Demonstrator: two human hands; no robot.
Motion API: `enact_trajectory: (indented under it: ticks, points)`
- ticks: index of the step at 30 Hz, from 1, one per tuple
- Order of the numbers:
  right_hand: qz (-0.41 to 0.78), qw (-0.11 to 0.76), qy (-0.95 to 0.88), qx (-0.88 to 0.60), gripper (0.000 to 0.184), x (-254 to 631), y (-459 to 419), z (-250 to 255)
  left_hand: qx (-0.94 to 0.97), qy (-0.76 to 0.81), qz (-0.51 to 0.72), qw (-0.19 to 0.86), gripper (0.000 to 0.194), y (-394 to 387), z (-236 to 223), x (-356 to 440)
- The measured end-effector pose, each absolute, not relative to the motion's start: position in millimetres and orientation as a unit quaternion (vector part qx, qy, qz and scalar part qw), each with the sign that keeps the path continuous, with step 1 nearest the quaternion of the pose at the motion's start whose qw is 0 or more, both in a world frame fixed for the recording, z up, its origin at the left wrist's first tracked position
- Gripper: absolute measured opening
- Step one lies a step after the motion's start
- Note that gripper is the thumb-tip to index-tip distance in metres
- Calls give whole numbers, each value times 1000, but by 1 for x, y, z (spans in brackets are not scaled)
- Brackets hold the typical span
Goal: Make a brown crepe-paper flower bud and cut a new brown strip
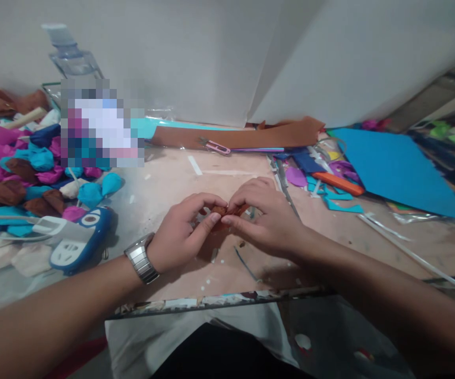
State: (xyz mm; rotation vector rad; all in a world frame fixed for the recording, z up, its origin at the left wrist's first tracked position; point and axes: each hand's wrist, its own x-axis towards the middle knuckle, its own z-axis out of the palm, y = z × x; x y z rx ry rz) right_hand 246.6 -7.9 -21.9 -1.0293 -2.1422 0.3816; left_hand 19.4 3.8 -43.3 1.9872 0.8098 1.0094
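Past a watch (142,258) on the left wrist, the left hand (178,226) and right hand (266,221), fingers curled, pinch brown paper (220,210) between them over the board (164,173). Beyond: 1 orange cutter (340,183), then pink snips (217,146) at a brown strip (266,136).

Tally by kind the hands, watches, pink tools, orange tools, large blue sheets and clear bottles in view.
Hands: 2 (left hand and right hand, both pinching brown material)
Watch: 1
Pink tool: 1
Orange tool: 1
Large blue sheet: 1
Clear bottle: 1
Total: 7
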Motion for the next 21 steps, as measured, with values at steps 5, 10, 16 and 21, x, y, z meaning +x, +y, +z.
enact_trajectory:
  ticks: [5,10,16,21]
  points:
    - [140,364,-829,-400,9,247,-9,-21,772,316,402,377,19,4,-43,19]
    - [129,359,-828,-411,8,248,-8,-23,772,310,400,384,19,3,-45,20]
    - [132,363,-824,-414,9,247,-8,-23,759,293,399,422,23,1,-46,20]
    - [144,366,-826,-405,11,246,-9,-22,761,294,390,427,33,1,-46,22]
